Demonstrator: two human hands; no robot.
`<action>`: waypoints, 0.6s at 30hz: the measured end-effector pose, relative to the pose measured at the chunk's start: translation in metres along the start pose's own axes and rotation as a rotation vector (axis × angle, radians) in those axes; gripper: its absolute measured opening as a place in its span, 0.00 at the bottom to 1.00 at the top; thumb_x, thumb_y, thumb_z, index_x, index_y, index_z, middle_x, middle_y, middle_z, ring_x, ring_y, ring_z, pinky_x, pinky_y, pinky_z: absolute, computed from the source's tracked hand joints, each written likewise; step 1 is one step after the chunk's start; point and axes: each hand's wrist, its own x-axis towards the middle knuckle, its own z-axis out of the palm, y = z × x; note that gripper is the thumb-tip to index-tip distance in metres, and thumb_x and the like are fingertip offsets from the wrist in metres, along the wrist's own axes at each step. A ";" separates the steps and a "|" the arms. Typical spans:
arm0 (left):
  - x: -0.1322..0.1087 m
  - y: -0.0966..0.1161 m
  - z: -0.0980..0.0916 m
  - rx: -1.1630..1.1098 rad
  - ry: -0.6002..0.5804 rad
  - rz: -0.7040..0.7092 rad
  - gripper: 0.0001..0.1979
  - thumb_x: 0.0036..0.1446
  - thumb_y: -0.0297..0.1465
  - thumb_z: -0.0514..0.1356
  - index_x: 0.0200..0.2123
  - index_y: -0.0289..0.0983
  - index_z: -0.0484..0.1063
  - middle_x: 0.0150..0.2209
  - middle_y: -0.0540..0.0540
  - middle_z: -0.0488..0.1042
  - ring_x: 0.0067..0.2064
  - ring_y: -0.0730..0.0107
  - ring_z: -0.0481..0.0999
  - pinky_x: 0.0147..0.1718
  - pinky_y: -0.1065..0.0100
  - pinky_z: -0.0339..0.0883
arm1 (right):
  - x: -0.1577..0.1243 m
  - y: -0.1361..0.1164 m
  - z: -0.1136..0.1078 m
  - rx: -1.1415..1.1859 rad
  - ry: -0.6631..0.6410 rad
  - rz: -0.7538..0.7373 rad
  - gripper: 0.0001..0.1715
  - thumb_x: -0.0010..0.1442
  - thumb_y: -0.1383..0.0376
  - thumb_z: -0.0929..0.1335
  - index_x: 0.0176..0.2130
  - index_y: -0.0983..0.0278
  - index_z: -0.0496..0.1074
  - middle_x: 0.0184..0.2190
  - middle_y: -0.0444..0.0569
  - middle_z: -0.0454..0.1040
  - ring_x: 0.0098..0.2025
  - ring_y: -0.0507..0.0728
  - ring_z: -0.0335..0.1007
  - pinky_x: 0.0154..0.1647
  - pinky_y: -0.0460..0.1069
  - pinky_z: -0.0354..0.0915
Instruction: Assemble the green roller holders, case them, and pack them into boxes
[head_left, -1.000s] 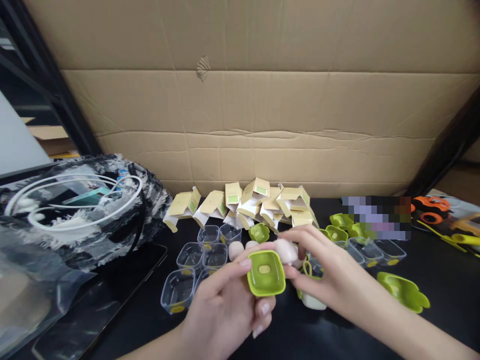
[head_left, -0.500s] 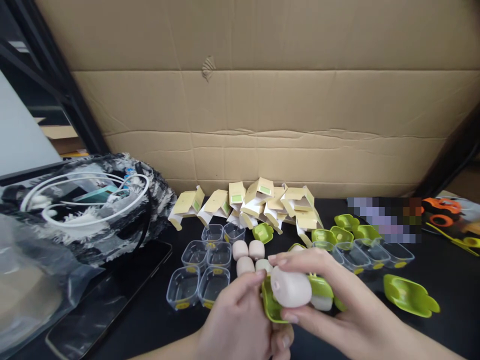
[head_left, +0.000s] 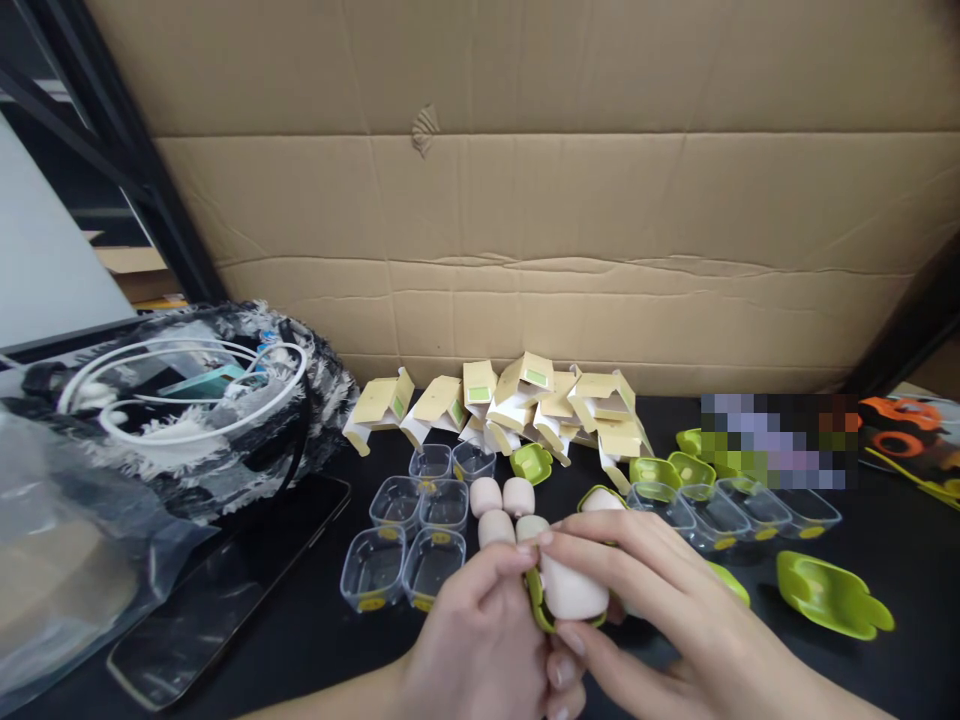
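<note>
In front of me, my left hand [head_left: 480,625] grips a green flower-edged plastic holder [head_left: 538,605] by its left side. A pale pink barrel-shaped piece [head_left: 574,592] lies in the holder's hollow, under the fingers of my right hand [head_left: 667,590]. My right thumb presses at its lower edge, and the fingers curve over its top. Just beyond my hands stand several loose barrel-shaped pieces [head_left: 486,497], mostly pale pink and one greenish white. Partly behind my right hand, another green holder with a pale piece [head_left: 602,500] in it shows.
Clear plastic cups [head_left: 373,570] stand at left, more clear cups [head_left: 724,515] at right. Several green holders [head_left: 832,595] lie to the right. Opened cardboard boxes [head_left: 525,395] line the back. A black phone-like slab [head_left: 225,590] and a fluffy bag with white cable [head_left: 202,400] are at left.
The pink piece has gone down into the green holder, and my right fingers have closed further over it. The whole view has shifted slightly.
</note>
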 end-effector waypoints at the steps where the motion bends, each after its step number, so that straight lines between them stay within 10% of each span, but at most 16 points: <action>1: 0.000 -0.001 0.001 0.013 -0.010 0.015 0.12 0.51 0.37 0.56 0.33 0.34 0.71 0.23 0.50 0.65 0.23 0.73 0.59 0.21 0.68 0.45 | 0.001 -0.001 0.001 0.006 -0.006 0.018 0.22 0.55 0.72 0.68 0.50 0.61 0.69 0.44 0.50 0.76 0.45 0.55 0.74 0.44 0.47 0.71; 18: -0.004 -0.011 -0.001 -0.018 -0.018 0.040 0.07 0.45 0.31 0.56 0.31 0.38 0.66 0.29 0.49 0.66 0.30 0.67 0.62 0.29 0.69 0.47 | 0.000 -0.005 0.015 0.238 0.114 0.073 0.19 0.47 0.72 0.72 0.40 0.59 0.70 0.35 0.44 0.81 0.34 0.53 0.78 0.36 0.44 0.72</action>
